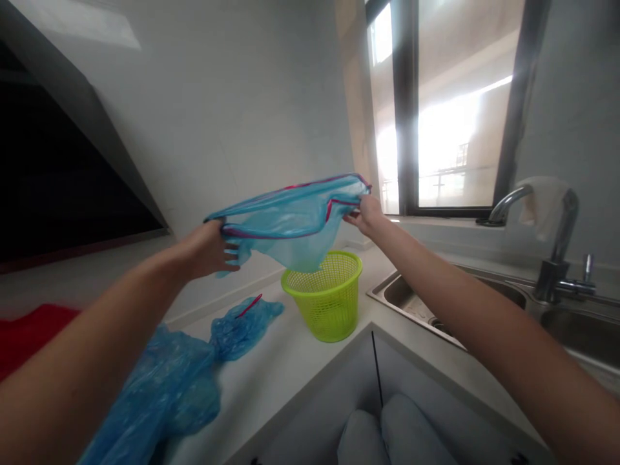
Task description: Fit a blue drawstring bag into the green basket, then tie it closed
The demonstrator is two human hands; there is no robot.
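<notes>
A translucent blue plastic bag (pixel 285 223) with a dark pink drawstring edge is stretched sideways between my two hands, its mouth spread wide. My left hand (pixel 210 248) grips the rim at one end, fingers partly behind the plastic. At the other end, my right hand (pixel 364 214) pinches the rim. The bag's bottom hangs down just above or behind the rim of a lime green mesh basket (pixel 334 297) standing upright on the counter; whether they touch I cannot tell.
On the white counter (pixel 256 381) to the left lie a crumpled blue bag (pixel 247 326) with a pink strip and a bigger heap of blue plastic (pixel 169 387). A red item (pixel 33 329) sits far left. At right are a steel sink (pixel 402 294) and a faucet (pixel 557 258) with a cloth over it.
</notes>
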